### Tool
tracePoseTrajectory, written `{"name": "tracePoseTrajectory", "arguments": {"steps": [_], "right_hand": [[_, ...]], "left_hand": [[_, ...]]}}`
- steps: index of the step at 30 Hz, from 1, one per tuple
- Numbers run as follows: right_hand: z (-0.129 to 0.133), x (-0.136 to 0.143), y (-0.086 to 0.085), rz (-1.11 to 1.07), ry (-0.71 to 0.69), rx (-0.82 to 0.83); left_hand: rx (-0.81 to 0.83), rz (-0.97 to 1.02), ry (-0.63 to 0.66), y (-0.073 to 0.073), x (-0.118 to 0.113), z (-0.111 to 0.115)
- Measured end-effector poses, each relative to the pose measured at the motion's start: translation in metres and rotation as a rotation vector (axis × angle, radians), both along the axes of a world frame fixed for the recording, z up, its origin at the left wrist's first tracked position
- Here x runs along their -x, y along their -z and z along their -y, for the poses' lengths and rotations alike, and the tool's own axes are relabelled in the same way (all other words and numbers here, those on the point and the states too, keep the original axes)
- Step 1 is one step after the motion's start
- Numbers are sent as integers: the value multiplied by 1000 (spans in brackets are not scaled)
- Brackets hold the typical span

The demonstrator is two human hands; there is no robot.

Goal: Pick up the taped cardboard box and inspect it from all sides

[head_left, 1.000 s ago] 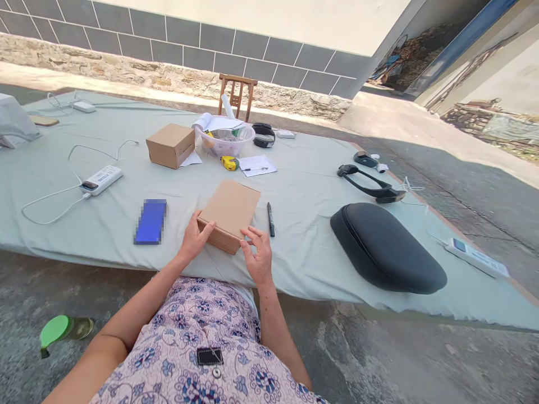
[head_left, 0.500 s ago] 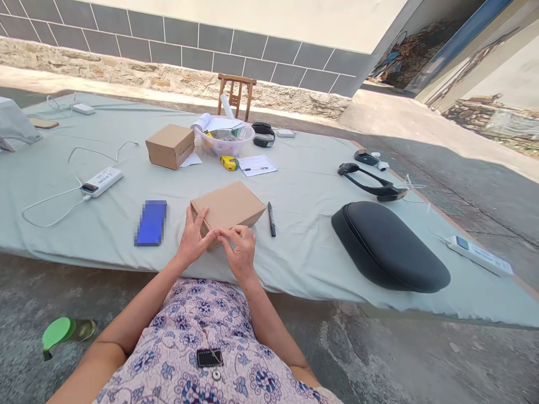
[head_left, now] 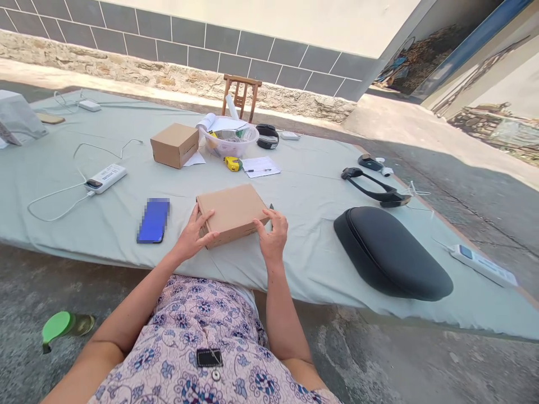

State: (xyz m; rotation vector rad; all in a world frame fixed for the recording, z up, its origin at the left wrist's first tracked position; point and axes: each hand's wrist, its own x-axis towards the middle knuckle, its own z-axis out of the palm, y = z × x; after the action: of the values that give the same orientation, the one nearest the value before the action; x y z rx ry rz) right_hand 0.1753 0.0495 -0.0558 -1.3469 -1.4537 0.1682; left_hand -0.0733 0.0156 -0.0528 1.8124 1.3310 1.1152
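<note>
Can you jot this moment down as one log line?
left hand: on box's left end | right hand: at box's right end | cardboard box: closed, on cloth-covered table

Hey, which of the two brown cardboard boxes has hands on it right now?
The flatter, nearer box: the left hand is at its left end, the right hand at its right corner. The taller box sits untouched beside the basin.

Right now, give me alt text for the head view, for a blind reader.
Left hand and right hand hold a cardboard box on a cloth-covered table; beyond are another box and a tape measure, with a black case at right.
</note>
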Motion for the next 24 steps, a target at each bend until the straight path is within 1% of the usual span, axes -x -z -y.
{"name": "tracePoseTrajectory", "arguments": {"steps": [4, 7, 11, 14, 16, 19, 22, 24], "right_hand": [[-2, -17, 3, -321, -34, 183], [9, -21, 7, -409, -80, 251], [32, -15, 12, -424, -143, 273], [48, -2, 13, -442, -272, 301], [52, 5, 11, -459, -343, 362], [47, 4, 5, -421, -363, 488], [31, -10, -2, -324, -377, 567], [19, -20, -5, -285, -416, 561]], "left_hand": [[18, 21, 81, -2, 5, -2], [4, -4, 68, -4, 10, -5], [-26, -17, -48, -7, 17, -13], [-36, -16, -146, -9, 20, -23], [-10, -17, -206, -12, 21, -32], [59, -22, -269, -16, 21, -45], [65, -38, -250, -19, 22, -53], [40, -36, -224, -20, 23, -55]]}}
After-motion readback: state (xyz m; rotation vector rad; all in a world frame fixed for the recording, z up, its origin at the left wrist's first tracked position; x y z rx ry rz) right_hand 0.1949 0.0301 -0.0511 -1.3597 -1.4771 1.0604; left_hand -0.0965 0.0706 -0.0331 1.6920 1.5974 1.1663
